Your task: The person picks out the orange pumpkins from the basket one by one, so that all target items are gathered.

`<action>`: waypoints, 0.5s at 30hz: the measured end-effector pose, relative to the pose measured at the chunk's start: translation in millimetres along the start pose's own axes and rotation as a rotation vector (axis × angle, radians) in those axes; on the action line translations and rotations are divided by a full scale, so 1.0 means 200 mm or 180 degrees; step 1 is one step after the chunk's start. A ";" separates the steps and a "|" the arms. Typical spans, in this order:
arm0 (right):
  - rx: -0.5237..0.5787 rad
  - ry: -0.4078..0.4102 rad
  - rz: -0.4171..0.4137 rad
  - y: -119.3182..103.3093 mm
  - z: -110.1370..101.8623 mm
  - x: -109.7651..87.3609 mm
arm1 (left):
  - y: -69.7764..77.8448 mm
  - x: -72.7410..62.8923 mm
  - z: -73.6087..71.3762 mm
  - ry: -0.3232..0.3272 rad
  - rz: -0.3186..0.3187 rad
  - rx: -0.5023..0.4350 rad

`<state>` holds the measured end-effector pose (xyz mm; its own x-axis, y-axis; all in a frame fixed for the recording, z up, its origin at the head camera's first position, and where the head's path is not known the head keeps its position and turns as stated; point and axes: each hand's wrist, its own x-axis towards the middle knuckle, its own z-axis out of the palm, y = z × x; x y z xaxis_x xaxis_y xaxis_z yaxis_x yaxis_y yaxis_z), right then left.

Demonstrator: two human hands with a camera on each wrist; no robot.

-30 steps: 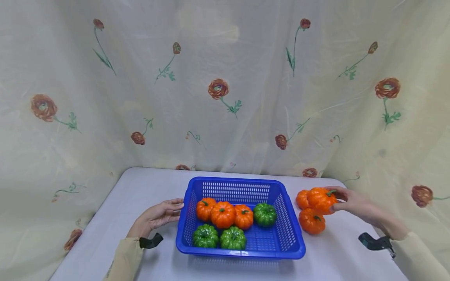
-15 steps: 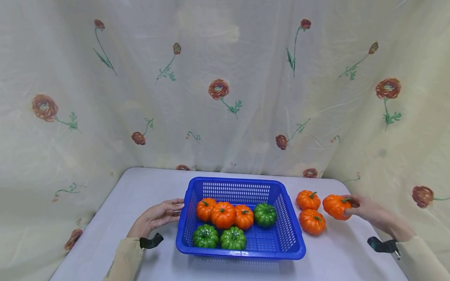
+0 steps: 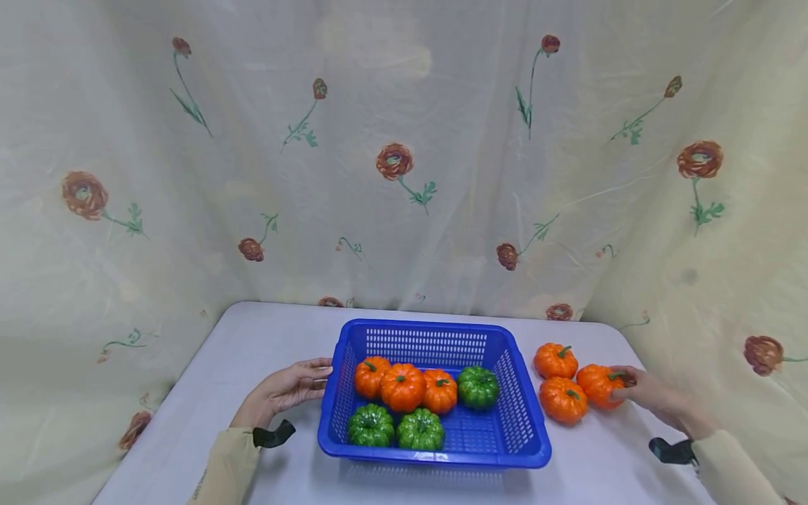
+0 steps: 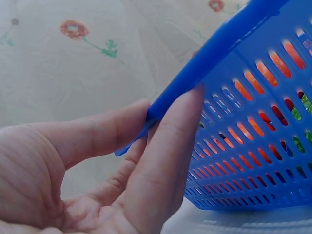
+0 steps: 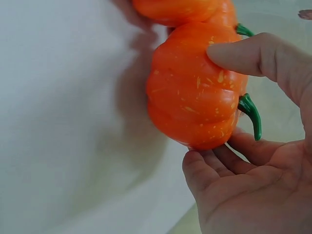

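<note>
Pinching an orange pumpkin (image 3: 595,386) between thumb and fingers in the right grip (image 3: 653,398), on or barely above the desk (image 3: 271,330), hard to tell which, right of the blue basket (image 3: 492,461) and just beside two other pumpkins (image 3: 564,400). Hiding some fingertips behind it. Pinching the basket's left rim in the left grip (image 3: 280,389); from that wrist, showing the pumpkins inside (image 3: 402,387) only as slivers through slots.

A hand could enter the blue basket (image 3: 476,429) from above, where there is room in its near right corner; orange pumpkins (image 3: 404,388) and green pumpkins (image 3: 420,429) crowd its left, middle and back. Just past the basket's right wall, three more orange pumpkins (image 3: 564,400) block the way, the outermost one (image 3: 592,386) in the right hand's grip (image 3: 653,400). The left hand's grip (image 3: 284,387) occupies the basket's left rim.
</note>
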<state>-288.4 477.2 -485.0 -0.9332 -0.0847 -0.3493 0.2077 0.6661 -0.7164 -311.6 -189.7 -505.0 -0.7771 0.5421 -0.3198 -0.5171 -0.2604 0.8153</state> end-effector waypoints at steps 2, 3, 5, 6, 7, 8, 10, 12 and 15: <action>0.0002 -0.0004 -0.0017 0.01 0.01 0.00 | 0.00 0.00 0.00 -0.0003 -0.0009 -0.0005; -0.0008 -0.0002 -0.0041 0.01 0.02 0.00 | 0.00 0.00 0.00 0.0004 -0.0010 -0.0004; -0.0014 0.0029 -0.0079 0.01 0.03 0.00 | 0.00 0.00 0.00 0.0020 -0.0003 -0.0001; -0.0020 0.0039 -0.0092 0.00 0.03 0.00 | 0.00 0.00 0.00 0.0029 0.0000 -0.0001; -0.0025 0.0050 -0.0082 0.00 0.03 0.00 | 0.00 0.00 0.00 0.0038 0.0005 -0.0001; -0.0026 0.0055 -0.0064 0.00 0.03 0.00 | 0.00 0.00 0.00 0.0050 0.0006 0.0002; -0.0039 0.0058 -0.0013 0.00 0.03 0.00 | 0.00 0.00 -0.01 0.0051 0.0008 0.0001; -0.0058 0.0041 0.0014 0.00 0.03 0.01 | -0.01 0.00 -0.01 0.0041 0.0005 -0.0009; -0.0101 0.0058 0.0016 0.00 0.02 0.01 | -0.01 0.01 -0.01 0.0019 -0.0006 -0.0025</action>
<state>-288.6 473.3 -487.4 -0.9374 -0.0682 -0.3416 0.2032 0.6896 -0.6951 -312.8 -190.2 -507.5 -0.7783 0.5377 -0.3242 -0.5214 -0.2657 0.8109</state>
